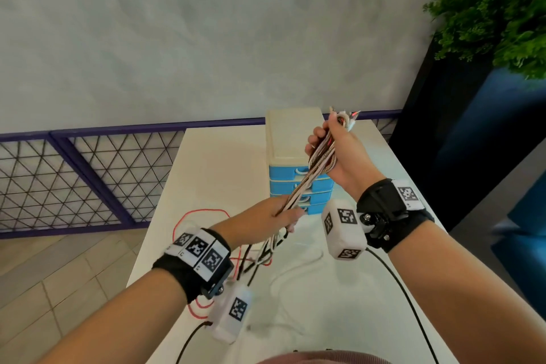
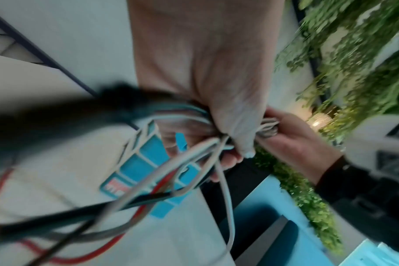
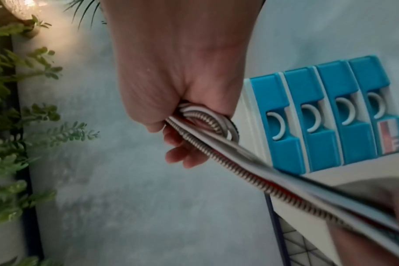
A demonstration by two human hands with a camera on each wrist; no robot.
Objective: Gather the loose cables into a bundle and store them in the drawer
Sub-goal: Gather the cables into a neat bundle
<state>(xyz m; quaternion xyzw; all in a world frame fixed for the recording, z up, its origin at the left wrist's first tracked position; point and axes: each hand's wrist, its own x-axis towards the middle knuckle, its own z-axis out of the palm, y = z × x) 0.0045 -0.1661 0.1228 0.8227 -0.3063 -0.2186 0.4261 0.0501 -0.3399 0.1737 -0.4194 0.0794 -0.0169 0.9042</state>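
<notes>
Several cables, white, red, black and one braided, run taut as a bundle (image 1: 307,179) between my two hands above the white table (image 1: 212,162). My right hand (image 1: 334,148) is raised in front of the drawer unit and grips the folded upper end of the bundle (image 3: 205,124), with plug ends sticking out above the fist. My left hand (image 1: 283,216) is lower and grips the same strands (image 2: 219,142); below it the loose tails (image 1: 260,254) hang down to the table. The small drawer unit (image 1: 295,156) has a cream top and blue drawers (image 3: 319,115), all closed.
A loose red cable (image 1: 204,211) and a white cable (image 1: 295,269) lie on the table near my left wrist. A purple mesh railing (image 1: 76,174) runs behind the table. A dark planter with green foliage (image 1: 496,9) stands at the right.
</notes>
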